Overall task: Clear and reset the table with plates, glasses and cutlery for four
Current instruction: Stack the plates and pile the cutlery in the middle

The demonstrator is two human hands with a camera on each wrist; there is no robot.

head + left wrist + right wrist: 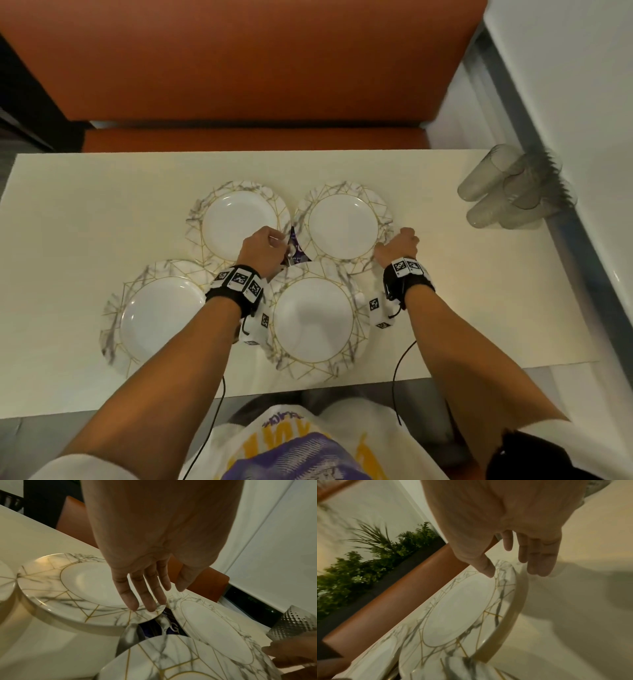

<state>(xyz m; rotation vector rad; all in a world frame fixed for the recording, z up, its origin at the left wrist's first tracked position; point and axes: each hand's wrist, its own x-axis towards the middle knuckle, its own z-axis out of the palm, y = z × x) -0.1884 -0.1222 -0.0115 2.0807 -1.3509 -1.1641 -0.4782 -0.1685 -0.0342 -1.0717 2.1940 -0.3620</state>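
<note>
Head view — both hands (262,248) over plates (342,222)

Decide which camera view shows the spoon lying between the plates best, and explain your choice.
The left wrist view: the spoon lies close to the camera, its bowl showing in the gap between the plates, on a dark packet. The head view shows only a small glint of it beside the left hand. The right wrist view does not clearly show it.

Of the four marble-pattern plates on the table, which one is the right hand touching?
The far right plate. The right hand is at its right rim, thumb on the rim. The left hand reaches to the far left plate; the two near plates are untouched.
</note>
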